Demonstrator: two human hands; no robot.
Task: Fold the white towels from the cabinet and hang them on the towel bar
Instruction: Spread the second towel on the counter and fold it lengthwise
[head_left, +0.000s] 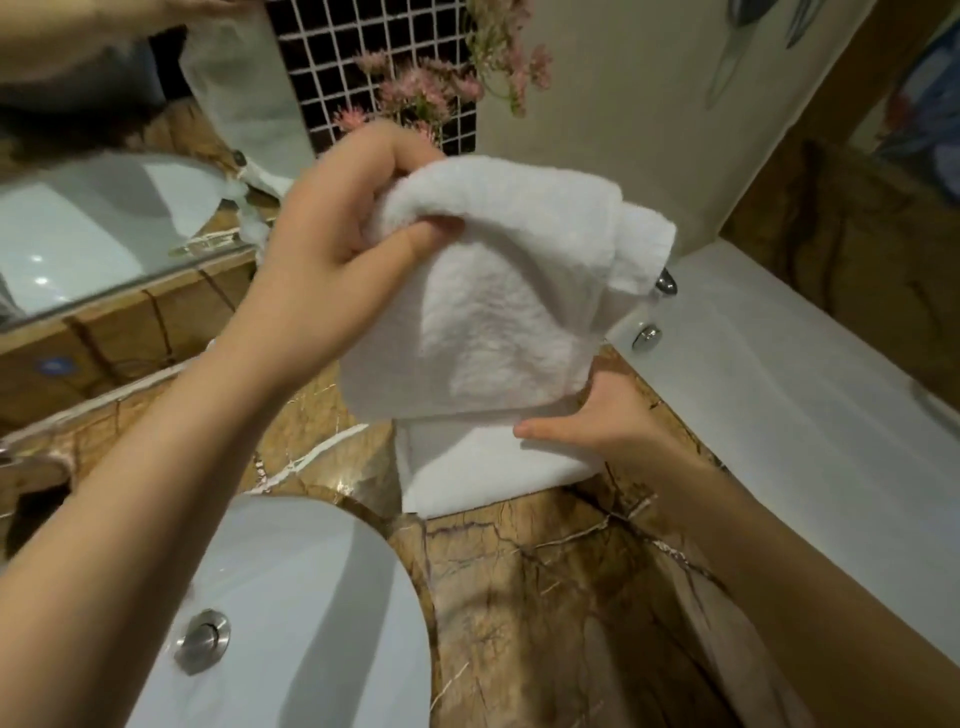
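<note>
Your left hand (337, 244) is closed on the bunched top fold of the white towel (493, 312), thumb in front and fingers curled over it. You hold it high so that the cloth hangs free and its far corner drapes by the chrome bar end (666, 283), just beyond and to the right of that hand. This looks like a grip for steering the fold onto the bar.

Your right hand (608, 410) sits below the left, at the towel's lower edge. Its thumb lies straight across the front and its fingers are hidden behind the cloth, so you cannot tell whether it grips or only steadies. It is probably there to keep the hanging layers even.

By count there are two hands and one towel for certain. A white layer (467, 473) under your right thumb may be a second towel or the same one's lower part. There are two chrome fittings, the bar end and a round one (647, 336) below it. There is one sink (311, 597) in the counter (545, 597), beneath your left forearm.
</note>
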